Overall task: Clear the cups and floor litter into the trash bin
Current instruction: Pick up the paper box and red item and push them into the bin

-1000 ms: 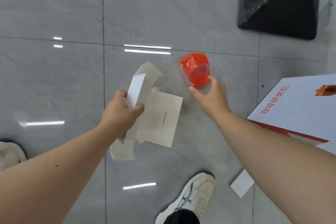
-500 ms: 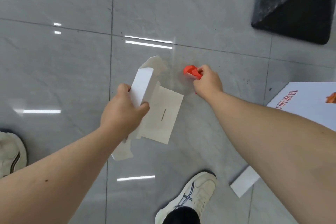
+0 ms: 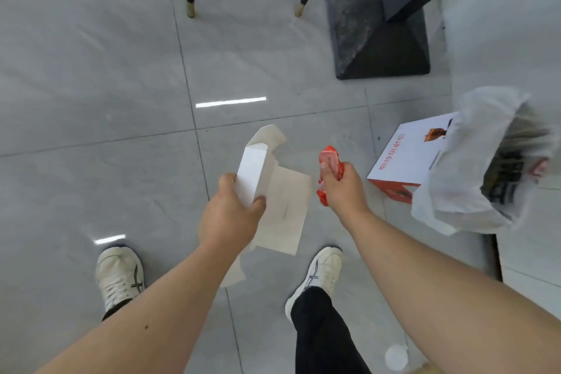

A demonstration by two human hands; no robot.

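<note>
1. Head cam: right hand (image 3: 343, 188) is gripping red wrapper (image 3: 329, 161), held above floor, near lined trash bin (image 3: 473, 167).
2. Left hand (image 3: 230, 215) is clutching flattened white carton (image 3: 273, 191).
3. White box (image 3: 403, 161) w/ red Chinese print is lying beside bin; chars unreadable.

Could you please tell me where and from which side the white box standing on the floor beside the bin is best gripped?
Probably the white box by its near left top edge, from above: the bin's white liner covers its right end, and the broad flat top offers no handle.
</note>
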